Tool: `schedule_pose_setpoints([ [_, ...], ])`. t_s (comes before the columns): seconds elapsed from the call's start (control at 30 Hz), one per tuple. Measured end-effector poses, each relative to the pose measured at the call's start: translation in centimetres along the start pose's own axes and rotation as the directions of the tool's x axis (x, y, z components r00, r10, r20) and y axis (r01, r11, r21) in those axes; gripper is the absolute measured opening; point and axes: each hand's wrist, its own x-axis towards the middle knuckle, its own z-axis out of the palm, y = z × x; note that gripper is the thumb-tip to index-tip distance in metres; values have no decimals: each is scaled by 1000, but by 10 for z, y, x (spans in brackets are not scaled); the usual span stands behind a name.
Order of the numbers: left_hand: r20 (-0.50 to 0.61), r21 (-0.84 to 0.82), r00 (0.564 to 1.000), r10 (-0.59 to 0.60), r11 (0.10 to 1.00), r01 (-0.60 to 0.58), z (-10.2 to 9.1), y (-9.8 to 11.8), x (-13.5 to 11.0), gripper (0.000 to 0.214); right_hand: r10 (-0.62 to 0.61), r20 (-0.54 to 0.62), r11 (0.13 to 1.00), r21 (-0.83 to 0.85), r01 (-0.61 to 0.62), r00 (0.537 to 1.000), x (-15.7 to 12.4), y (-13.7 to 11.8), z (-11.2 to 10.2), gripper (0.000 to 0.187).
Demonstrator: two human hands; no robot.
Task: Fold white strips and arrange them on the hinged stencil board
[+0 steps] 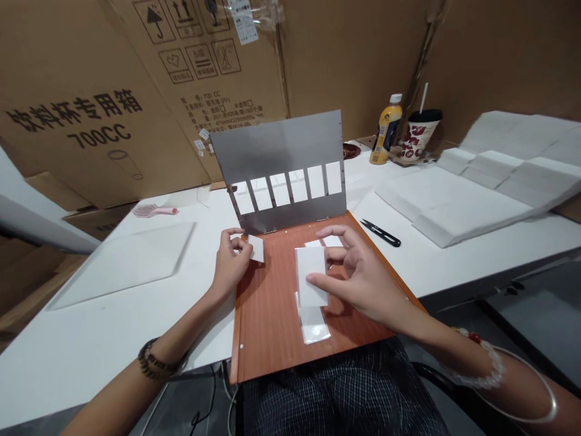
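A reddish-brown board lies in front of me, partly over the table's edge. Hinged at its far side, a grey plate with several rectangular windows stands raised. Between thumb and fingers, my left hand pinches a small white card near the board's far left corner. My right hand grips another white card, thumb on its face, above the middle of the board. Under that card lie glossy white cards. More white pieces show behind my right fingers, partly hidden.
Black thread snips lie right of the board. Farther right are white foam sheets, a yellow bottle and a lidded cup. A pink brush and a white sheet lie left. Cardboard boxes wall the back.
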Motion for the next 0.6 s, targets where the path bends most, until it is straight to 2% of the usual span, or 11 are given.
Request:
schedule_pose_setpoints([
  [0.1,5,2,1000,-3,1000,3,1,-1,0,31,-3,3,1000,-4,3,1000,1,4,0,45],
  [0.2,-16,18,1000,16,1000,-16,2,-5,3,31,16,59,1000,-20,-15,998,-1,9,-1,39],
  [0.3,-79,42,994,77,996,-74,1,-5,3,32,49,98,999,-9,-48,994,-4,14,-2,37],
  [0.37,-69,30,989,128,992,-126,-1,2,-2,36,64,94,998,-14,-63,994,-4,17,-1,40],
  [0.4,-20,8,989,147,989,-147,-2,7,-6,36,66,90,998,-16,-65,994,-5,18,0,42],
  [0.47,168,-65,972,165,986,-156,-3,19,-16,28,75,92,997,-5,-75,993,-4,21,2,43],
  [0.53,377,-146,913,157,983,-109,-4,31,-27,21,91,117,995,34,-95,989,-4,24,5,45],
  [0.6,509,-213,849,140,976,-33,-4,38,-36,20,105,145,989,89,-119,984,-3,25,7,48],
])
